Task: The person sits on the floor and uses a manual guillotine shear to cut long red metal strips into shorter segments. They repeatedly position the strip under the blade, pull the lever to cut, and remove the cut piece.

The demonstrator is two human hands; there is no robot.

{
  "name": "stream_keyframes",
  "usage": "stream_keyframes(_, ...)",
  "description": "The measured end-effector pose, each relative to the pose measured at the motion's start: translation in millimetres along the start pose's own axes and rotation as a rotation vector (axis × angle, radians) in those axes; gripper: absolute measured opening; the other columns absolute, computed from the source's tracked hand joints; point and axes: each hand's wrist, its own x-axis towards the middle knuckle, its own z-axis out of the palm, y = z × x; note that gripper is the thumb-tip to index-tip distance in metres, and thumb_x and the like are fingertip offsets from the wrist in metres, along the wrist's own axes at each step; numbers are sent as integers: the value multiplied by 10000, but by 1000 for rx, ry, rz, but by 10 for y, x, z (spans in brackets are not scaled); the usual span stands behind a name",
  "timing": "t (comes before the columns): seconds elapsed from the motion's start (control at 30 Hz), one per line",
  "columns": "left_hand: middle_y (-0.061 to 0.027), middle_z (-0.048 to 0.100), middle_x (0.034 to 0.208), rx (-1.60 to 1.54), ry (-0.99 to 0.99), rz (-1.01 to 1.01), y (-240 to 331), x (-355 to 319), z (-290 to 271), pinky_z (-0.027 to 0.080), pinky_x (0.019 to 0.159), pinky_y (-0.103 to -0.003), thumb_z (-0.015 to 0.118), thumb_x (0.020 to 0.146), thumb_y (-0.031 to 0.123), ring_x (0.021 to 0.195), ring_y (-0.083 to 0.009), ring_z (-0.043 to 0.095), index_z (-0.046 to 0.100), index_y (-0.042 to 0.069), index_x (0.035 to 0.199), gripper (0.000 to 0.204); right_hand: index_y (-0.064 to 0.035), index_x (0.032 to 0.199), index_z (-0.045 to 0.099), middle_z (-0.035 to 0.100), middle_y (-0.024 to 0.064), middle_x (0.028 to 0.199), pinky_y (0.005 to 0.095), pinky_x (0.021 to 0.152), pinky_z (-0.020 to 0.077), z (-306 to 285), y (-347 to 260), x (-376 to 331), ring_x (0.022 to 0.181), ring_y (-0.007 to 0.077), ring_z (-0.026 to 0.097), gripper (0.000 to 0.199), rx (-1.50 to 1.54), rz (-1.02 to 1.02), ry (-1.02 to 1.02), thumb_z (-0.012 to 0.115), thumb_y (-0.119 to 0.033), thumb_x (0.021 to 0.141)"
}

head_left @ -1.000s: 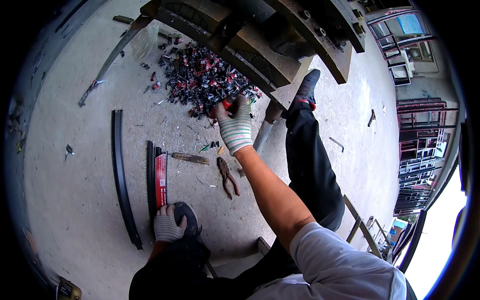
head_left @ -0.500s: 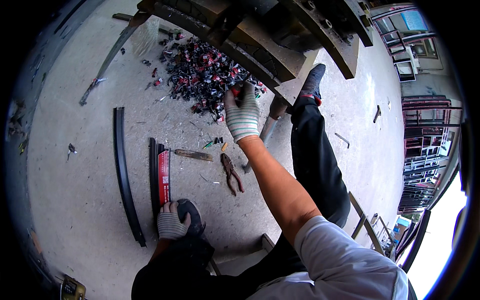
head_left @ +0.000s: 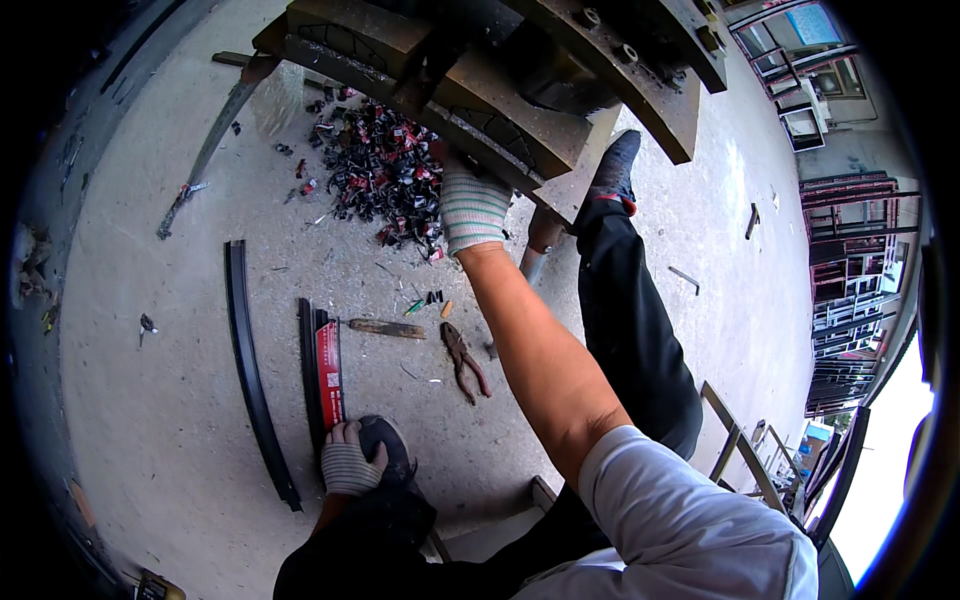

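My right hand (head_left: 470,205), in a striped knit glove, reaches far forward to the lower edge of a heavy rusty metal machine (head_left: 500,90). Its fingertips are hidden under that edge, so I cannot tell what they hold. Just left of it lies a pile of small red and black scraps (head_left: 385,175). My left hand (head_left: 350,465), also gloved, is curled over the near end of a red and black strip (head_left: 328,370) lying on the concrete, next to my dark shoe (head_left: 385,450).
A long curved black strip (head_left: 250,370) lies left of the red one. Pliers (head_left: 462,358) and a flat rusty tool (head_left: 385,328) rest on the floor between my hands. My right leg (head_left: 630,300) stretches toward the machine. A metal bar (head_left: 215,145) lies at far left.
My right hand has moved up from the scrap pile to the machine's lower edge, and its fingers are now hidden. My left hand stays on the strip's end.
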Motion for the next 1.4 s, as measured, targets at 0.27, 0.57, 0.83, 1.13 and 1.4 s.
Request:
stream_keyframes(0.27,-271,569,1262,-6,-1,-1,-21,2,32,509,984,-554,771,795,378,1144,-456,573,570,-18,1300,672,-107,1356,670,675,180,1382,485,1116,410,-173,-106,-80,1352,350,569,390,-100,260,-230,543,-343,1072)
stream_keyframes(0.57,-270,570,1243,-6,7,6,-8,-5,27,521,967,-547,779,781,372,1128,-456,578,583,-23,1284,669,-145,1489,557,548,180,1544,491,1226,360,-85,-340,100,1437,381,501,448,-632,-159,-363,413,-276,1085)
stream_keyframes(0.83,-274,577,1246,-11,15,3,-31,-15,72,507,989,-544,777,778,380,1125,-456,573,583,-27,1295,685,-114,1543,484,469,189,1609,468,1228,364,-17,-401,234,1478,379,453,484,-775,-125,-489,409,-252,1085)
stream_keyframes(1.13,-266,578,1254,-25,-39,-47,10,7,20,505,995,-532,771,783,377,1135,-441,576,585,-29,1294,678,-193,1551,481,452,139,1635,451,1250,336,-16,-410,222,1493,345,444,462,-454,114,-498,384,-273,1106)
stream_keyframes(1.4,-262,577,1257,-14,-65,-55,23,24,-17,505,1003,-534,755,798,388,1154,-442,571,585,-37,1301,681,-154,1510,521,517,162,1576,471,1209,389,123,-273,250,1444,368,492,443,-775,-172,-391,396,-289,1106)
